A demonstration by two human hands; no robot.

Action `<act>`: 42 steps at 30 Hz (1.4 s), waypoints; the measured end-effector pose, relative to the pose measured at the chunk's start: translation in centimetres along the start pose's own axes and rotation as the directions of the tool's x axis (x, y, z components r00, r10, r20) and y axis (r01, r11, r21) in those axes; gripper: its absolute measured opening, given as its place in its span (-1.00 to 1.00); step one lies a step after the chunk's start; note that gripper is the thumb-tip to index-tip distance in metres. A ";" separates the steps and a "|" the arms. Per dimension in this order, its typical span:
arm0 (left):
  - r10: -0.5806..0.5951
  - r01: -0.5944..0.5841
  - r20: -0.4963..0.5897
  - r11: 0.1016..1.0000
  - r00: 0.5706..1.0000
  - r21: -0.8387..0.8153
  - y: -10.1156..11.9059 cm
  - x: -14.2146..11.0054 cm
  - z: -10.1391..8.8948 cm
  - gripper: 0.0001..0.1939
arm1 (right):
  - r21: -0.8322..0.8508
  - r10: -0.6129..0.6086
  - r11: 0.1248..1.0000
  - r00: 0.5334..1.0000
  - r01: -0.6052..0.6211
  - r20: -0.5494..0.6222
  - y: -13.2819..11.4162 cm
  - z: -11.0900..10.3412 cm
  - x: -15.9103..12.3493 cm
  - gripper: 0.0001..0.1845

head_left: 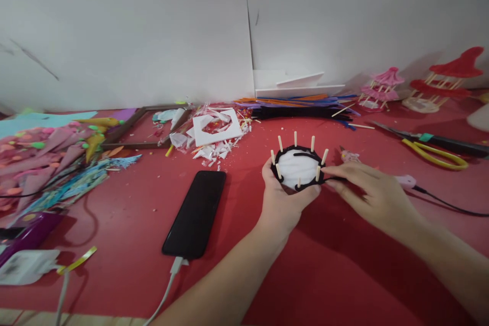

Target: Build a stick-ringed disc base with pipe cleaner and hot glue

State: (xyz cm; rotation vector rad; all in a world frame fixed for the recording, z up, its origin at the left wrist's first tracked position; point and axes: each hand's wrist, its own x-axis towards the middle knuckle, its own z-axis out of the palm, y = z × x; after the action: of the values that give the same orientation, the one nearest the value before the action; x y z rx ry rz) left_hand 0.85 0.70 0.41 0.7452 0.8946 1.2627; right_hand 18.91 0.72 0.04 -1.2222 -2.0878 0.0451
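Note:
A round white disc [297,167] stands off the red table in my left hand [280,198], whose fingers and thumb wrap its near and left edge. Several short wooden sticks rise upright around its rim. Black pipe cleaner [278,155] runs along the rim between the sticks, and one piece lies across the white top. My right hand [367,191] pinches the loose black end of the pipe cleaner at the disc's right side, close to a stick. Past the right hand lies a pink glue gun [405,181], partly hidden by that hand.
A black phone [195,214] on a white cable lies left of my hands. Behind are foam scraps [217,127] and bundled pipe cleaners [301,111]. Scissors with yellow handles [435,155], pliers [458,145] and two small pagoda-like models, pink [382,89] and red [443,81], stand right.

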 end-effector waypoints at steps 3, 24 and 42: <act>0.011 -0.011 0.028 1.000 1.000 -0.011 -0.1 0.1 -0.1 -0.17 | -0.002 -0.005 1.000 1.000 0.005 -0.007 -0.1 0.1 -0.1 -0.80; 0.057 -0.066 0.088 0.993 0.994 0.098 0.4 0.5 -0.2 -0.18 | -0.071 -0.066 0.996 0.990 0.057 -0.128 -0.8 -0.3 -0.3 -0.92; 0.156 -0.151 -0.039 0.983 0.987 0.104 0.8 0.7 0.0 -0.14 | 0.062 -0.038 0.997 0.994 0.045 -0.100 -3.0 0.0 -0.9 -0.90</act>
State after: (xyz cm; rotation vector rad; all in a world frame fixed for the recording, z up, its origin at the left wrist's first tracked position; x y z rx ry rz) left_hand 0.51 1.52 1.02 0.8815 0.9595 1.3832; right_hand 16.89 -1.68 0.58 -1.1202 -2.0100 0.0312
